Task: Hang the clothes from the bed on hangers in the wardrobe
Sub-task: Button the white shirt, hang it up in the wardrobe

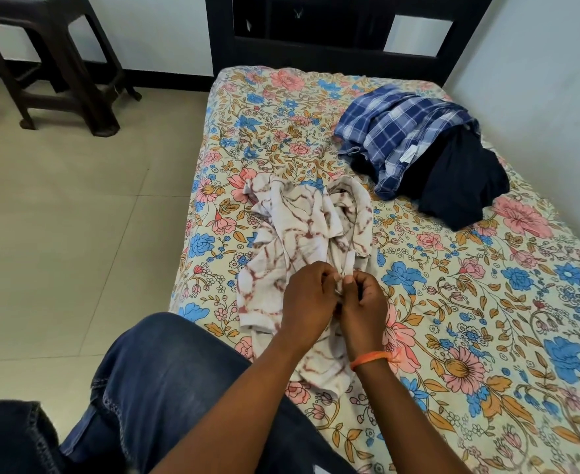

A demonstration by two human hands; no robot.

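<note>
Both hands pinch the button placket of the marbled shirt (298, 241): left hand (307, 299) and right hand (363, 302) touch at the grip. The shirt's long axis runs from the grip away up the bed (487, 302), collar at the far end. Checked shirt (401, 138) and dark garment (459, 186) lie well beyond, nearer the right hand.

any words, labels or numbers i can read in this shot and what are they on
No text is readable.
Small white tag on the blue and white checked shirt: too small and blurred to read.
White shirt with brown marbled pattern, dark navy garment and floral bedsheet: no lettering visible.
</note>
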